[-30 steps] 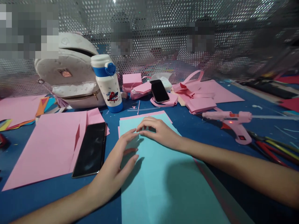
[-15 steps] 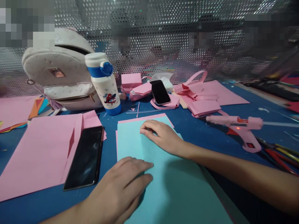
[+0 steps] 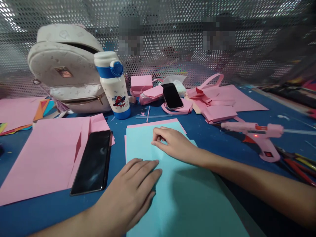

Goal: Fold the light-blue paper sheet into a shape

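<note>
A turquoise sheet of paper (image 3: 197, 200) lies in front of me, with pink paper showing under its far edge. My left hand (image 3: 133, 187) rests on the sheet's left part, its fingers stretched out and pointing away to the right. Farther up the same sheet, my right hand (image 3: 170, 141) is curled, its thumb tip close to the bent fingers and a small gap inside the curl. Nothing shows in that hand. A faint crease line runs down the sheet near both hands.
On the left lie a black phone (image 3: 92, 164) and pink paper (image 3: 54, 148). Behind stand a white backpack (image 3: 74, 72) and a bottle (image 3: 115, 89). Another phone (image 3: 172, 97) leans on pink paper pieces. At right are a pink glue gun (image 3: 259, 135) and pliers (image 3: 296, 164).
My left hand has moved slightly up the sheet, its fingers lying flatter. The right hand's fingers are curled in more tightly. The whole view has shifted a little.
</note>
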Available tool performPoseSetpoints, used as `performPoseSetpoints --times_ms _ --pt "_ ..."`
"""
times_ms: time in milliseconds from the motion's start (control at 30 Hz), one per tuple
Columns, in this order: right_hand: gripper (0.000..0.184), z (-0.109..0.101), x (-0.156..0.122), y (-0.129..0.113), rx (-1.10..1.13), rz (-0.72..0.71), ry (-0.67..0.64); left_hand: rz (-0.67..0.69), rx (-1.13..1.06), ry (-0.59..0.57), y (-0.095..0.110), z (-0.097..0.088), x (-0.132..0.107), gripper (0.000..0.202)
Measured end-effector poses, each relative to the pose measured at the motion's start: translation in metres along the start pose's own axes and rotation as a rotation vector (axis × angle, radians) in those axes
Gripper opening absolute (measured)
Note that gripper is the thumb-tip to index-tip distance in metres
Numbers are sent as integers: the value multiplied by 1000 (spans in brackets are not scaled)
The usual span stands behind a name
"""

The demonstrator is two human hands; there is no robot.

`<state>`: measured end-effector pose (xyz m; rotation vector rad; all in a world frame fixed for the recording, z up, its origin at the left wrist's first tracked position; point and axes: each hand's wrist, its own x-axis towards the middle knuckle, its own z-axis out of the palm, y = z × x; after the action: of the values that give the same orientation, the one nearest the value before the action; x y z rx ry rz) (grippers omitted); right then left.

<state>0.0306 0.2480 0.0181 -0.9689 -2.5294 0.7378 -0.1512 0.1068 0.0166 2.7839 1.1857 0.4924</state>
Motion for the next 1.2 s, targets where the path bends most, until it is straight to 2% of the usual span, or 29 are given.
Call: performPoseSetpoints --times_ms 267,400,600,967,1200 --pt "14 2 0 4 -14 -46 10 -18 -12 -69 -1 4 -4 52" --pt "14 3 1 5 -1 -57 12 -17 0 -64 0 4 -5 54" --pt "10 1 1 7 27 -84 2 -100 50 -50 0 3 -4 57" --pt "9 1 0 8 41 -140 -4 -108 67 -70 0 2 -5 57" --pt "4 2 1 10 79 -109 2 -129 66 -76 0 4 -5 59"
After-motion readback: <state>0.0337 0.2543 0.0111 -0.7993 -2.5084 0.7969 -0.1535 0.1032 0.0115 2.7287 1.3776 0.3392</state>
